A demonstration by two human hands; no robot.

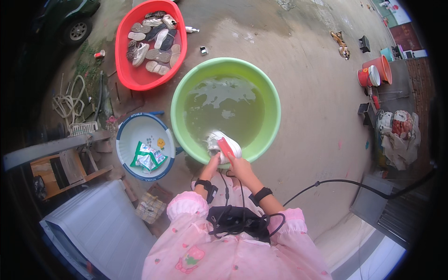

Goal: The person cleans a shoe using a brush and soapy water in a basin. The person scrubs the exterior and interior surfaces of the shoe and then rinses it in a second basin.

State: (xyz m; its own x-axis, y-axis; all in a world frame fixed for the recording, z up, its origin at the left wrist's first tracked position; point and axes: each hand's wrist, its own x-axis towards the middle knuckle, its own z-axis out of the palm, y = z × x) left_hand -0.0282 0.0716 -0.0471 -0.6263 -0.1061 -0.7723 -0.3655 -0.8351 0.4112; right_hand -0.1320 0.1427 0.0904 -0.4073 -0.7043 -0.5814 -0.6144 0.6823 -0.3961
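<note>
Head view: left fingers snug on white shoe, right fingers tight around red brush.

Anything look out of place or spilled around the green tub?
A slim white object lies on the ground beside the red tub, oddly apart from the shoes inside. Beyond the green tub, the concrete looks patchily dark, perhaps from spilled water.

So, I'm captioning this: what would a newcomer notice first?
The green tub of cloudy water, in the middle. At its near edge, the left hand holds a white shoe and the right hand holds a red tool against it. Beyond, to the left, sits a red tub of shoes.
</note>
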